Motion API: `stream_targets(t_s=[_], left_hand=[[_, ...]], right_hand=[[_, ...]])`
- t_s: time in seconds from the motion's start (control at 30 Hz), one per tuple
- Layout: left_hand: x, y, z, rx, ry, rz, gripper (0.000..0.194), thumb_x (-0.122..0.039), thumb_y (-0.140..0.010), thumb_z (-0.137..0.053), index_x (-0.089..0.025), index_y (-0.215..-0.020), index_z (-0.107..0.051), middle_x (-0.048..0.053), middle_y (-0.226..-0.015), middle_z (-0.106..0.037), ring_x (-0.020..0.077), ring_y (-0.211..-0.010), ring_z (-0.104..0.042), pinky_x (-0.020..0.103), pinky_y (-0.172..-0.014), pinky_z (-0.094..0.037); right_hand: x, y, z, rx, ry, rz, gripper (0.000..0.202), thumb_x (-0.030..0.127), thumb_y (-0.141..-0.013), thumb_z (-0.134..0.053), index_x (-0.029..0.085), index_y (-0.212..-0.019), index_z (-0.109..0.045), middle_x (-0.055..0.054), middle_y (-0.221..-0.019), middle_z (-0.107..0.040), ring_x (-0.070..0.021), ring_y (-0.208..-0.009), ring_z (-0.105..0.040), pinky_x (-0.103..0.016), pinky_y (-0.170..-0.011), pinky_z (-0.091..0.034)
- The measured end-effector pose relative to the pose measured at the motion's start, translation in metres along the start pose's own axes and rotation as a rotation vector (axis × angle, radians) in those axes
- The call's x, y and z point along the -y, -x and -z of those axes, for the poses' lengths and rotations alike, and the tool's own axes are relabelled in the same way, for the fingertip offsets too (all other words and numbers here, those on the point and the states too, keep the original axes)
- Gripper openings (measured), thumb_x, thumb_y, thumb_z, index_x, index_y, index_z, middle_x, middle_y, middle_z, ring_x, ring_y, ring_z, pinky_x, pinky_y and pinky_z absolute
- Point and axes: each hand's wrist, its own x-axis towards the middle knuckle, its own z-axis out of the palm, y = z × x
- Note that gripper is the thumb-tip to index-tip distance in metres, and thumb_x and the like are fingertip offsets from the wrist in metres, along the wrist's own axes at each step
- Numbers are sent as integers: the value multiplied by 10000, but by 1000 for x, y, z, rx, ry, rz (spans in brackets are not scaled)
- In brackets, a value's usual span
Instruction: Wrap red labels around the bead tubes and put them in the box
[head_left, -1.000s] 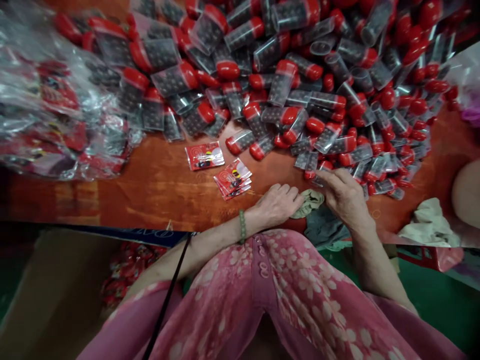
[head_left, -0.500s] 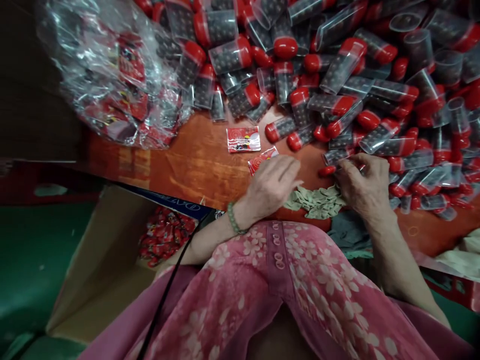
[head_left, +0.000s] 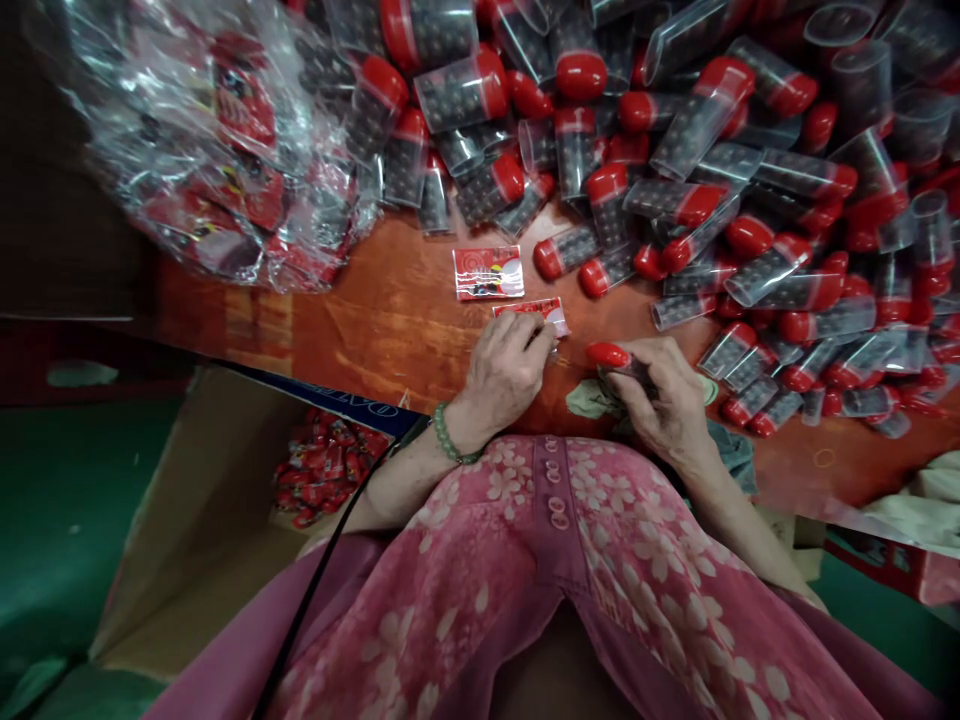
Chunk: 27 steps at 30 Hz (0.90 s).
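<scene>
My left hand, wearing a green bead bracelet, has its fingers curled closed at the lower edge of a small red printed packet. Flat on the table just beyond lies a second red packet. My right hand is closed around a red-capped clear tube, its shiny red end pointing left toward the packet; the palm and fingers hide much of the tube. Beneath that hand is a crumpled pale green cloth, partly covered.
A big heap of red-capped clear tubes with dotted patterns fills the table's far and right side. At the far left sits a clear plastic bag of red packets. Below the table edge, a cardboard box contains small red-wrapped pieces.
My right hand has moved left from the heap's edge, bringing a red-capped tube. My left hand has shifted slightly left and closed on the nearer packet, which now lies less tilted.
</scene>
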Motion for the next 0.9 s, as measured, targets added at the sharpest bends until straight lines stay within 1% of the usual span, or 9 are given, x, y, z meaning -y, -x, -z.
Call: stream_targets(t_s=[0.13, 0.23, 0.33, 0.4, 0.47, 0.6, 0.7, 0.8, 0.9], left_hand=[[11, -3, 3, -73, 240, 24, 196, -289, -957, -601, -154, -874, -716, 55, -878, -699, 168, -841, -632, 297, -748, -510], [14, -6, 9, -8, 344, 58, 199, -333, -954, -610, -174, -931, -728, 34, -900, -709, 154, -847, -651, 290, -779, -527], [10, -7, 17, 92, 245, 107, 284, -330, -985, -546, -139, -1141, -687, 86, -978, -699, 201, -922, -641, 341, -836, -523], [6, -6, 19, 139, 116, 115, 304, -300, -1003, -496, -109, -1162, -670, 117, -977, -683, 230, -931, -619, 368, -833, -507], [4, -4, 19, 132, 27, 62, 280, -256, -1012, -460, -120, -1020, -704, 106, -899, -671, 219, -868, -598, 354, -778, -487], [10, 0, 11, -40, -42, -56, 314, -183, -991, -479, -159, -754, -684, 57, -735, -645, 177, -721, -558, 315, -670, -443], [17, 0, 7, -63, 44, -17, 278, -265, -971, -565, -163, -746, -693, 41, -719, -657, 162, -697, -578, 296, -651, -455], [22, -1, 12, -6, 213, 36, 276, -387, -945, -618, -172, -814, -729, 30, -785, -700, 146, -734, -625, 277, -691, -497], [23, -3, 22, 77, 313, 67, 294, -375, -978, -561, -166, -894, -749, 44, -863, -722, 147, -799, -650, 275, -749, -522]], right_hand=[[-11, 1, -17, -98, -54, -142, 153, 244, -956, -590, 215, -1102, -623, -57, -971, -676, -207, -894, -650, -360, -782, -540], [-17, 3, -25, -130, -41, -155, 148, 266, -967, -570, 216, -1101, -609, -55, -967, -676, -208, -883, -647, -366, -779, -531], [-17, 2, -29, -132, -22, -123, 148, 269, -977, -554, 219, -1109, -599, -51, -966, -687, -202, -863, -644, -360, -772, -524], [-16, 1, -31, -132, -11, -109, 155, 271, -980, -548, 218, -1118, -597, -54, -962, -690, -204, -856, -645, -360, -771, -526], [-17, 0, -32, -129, 5, -107, 172, 279, -978, -548, 218, -1131, -598, -58, -963, -692, -210, -859, -648, -368, -781, -532], [-17, 0, -32, -129, -9, -107, 182, 260, -969, -560, 220, -1141, -607, -61, -977, -701, -212, -873, -656, -367, -796, -539], [-17, 0, -32, -130, -27, -99, 176, 237, -963, -572, 220, -1133, -613, -60, -972, -702, -208, -865, -656, -358, -782, -538], [-17, -1, -31, -123, -14, -98, 174, 246, -963, -574, 217, -1130, -615, -62, -962, -703, -209, -856, -658, -360, -773, -538], [-17, -2, -32, -118, 4, -96, 168, 258, -967, -569, 214, -1123, -614, -63, -961, -707, -212, -860, -661, -363, -773, -537]])
